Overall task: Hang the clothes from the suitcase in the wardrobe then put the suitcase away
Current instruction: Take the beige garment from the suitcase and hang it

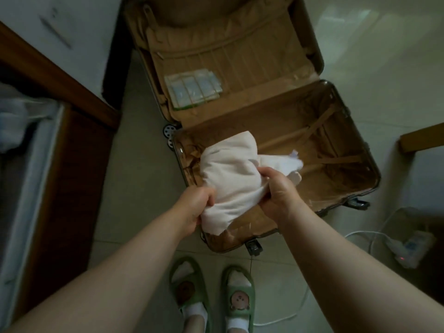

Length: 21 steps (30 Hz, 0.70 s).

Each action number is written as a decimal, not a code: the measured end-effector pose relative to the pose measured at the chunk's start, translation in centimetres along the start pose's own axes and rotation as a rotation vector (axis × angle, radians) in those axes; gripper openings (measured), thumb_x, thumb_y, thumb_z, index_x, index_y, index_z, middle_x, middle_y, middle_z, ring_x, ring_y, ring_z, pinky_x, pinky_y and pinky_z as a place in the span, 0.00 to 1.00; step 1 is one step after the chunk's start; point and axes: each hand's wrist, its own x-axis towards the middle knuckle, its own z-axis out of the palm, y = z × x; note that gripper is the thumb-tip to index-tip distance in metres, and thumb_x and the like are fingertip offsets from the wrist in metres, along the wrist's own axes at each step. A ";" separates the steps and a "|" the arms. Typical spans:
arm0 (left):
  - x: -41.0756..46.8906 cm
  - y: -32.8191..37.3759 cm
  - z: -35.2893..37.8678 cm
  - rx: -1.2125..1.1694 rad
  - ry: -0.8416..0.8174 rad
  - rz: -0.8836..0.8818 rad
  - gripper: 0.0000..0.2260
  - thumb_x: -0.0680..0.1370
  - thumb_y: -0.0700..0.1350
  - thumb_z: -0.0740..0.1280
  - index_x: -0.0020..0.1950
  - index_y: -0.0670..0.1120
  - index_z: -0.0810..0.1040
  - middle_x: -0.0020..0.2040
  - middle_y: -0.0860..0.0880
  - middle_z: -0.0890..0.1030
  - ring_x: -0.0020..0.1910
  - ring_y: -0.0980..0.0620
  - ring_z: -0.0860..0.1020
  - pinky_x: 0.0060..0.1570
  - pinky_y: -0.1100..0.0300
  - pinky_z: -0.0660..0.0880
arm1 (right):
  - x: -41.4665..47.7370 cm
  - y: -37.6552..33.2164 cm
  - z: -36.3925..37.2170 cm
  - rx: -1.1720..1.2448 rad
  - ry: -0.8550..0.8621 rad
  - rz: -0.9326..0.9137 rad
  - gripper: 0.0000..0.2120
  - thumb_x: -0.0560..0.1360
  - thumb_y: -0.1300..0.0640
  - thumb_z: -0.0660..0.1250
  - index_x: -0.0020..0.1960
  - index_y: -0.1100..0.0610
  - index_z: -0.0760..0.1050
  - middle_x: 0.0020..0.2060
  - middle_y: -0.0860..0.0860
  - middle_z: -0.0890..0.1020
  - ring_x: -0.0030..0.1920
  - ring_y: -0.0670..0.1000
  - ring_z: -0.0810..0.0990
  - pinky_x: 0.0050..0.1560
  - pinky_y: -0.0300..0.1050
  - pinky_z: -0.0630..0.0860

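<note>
An open suitcase (336,131) with tan lining lies flat on the tiled floor in front of me. A bundled pale cream garment (230,169) is lifted over the near half of the case. My left hand (194,207) grips its lower left edge. My right hand (276,191) grips its right side, fingers curled into the cloth. A clear packet (192,90) rests in the far half of the suitcase. Brown straps cross the near half.
A dark wooden wardrobe (72,145) stands at the left with pale cloth and a bag inside. My feet in green slippers (213,296) stand just before the case. A white power strip (408,248) and cable lie at the right, beside a wooden furniture edge (420,138).
</note>
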 end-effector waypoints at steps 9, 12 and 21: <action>-13.6 6.8 -3.2 0.132 0.307 0.533 0.13 0.74 0.45 0.69 0.57 0.53 0.72 0.56 0.54 0.72 0.54 0.55 0.71 0.44 0.66 0.69 | -14.3 -5.0 4.9 -0.310 -0.351 -0.292 0.21 0.68 0.68 0.67 0.61 0.63 0.75 0.53 0.62 0.82 0.54 0.62 0.81 0.57 0.59 0.78; -19.1 9.9 -3.8 0.066 0.330 0.705 0.14 0.69 0.51 0.75 0.52 0.55 0.76 0.59 0.50 0.76 0.57 0.53 0.75 0.55 0.59 0.74 | -20.1 -6.5 5.9 -0.562 -0.527 -0.439 0.20 0.69 0.70 0.64 0.60 0.62 0.76 0.52 0.60 0.83 0.53 0.59 0.82 0.56 0.58 0.79; -35.5 18.1 -7.6 -0.056 0.370 0.621 0.37 0.62 0.59 0.76 0.68 0.47 0.71 0.59 0.48 0.80 0.57 0.48 0.79 0.58 0.47 0.77 | -37.1 -11.2 9.7 -1.463 -0.378 -1.083 0.14 0.72 0.59 0.61 0.55 0.52 0.77 0.51 0.50 0.82 0.52 0.53 0.80 0.50 0.46 0.75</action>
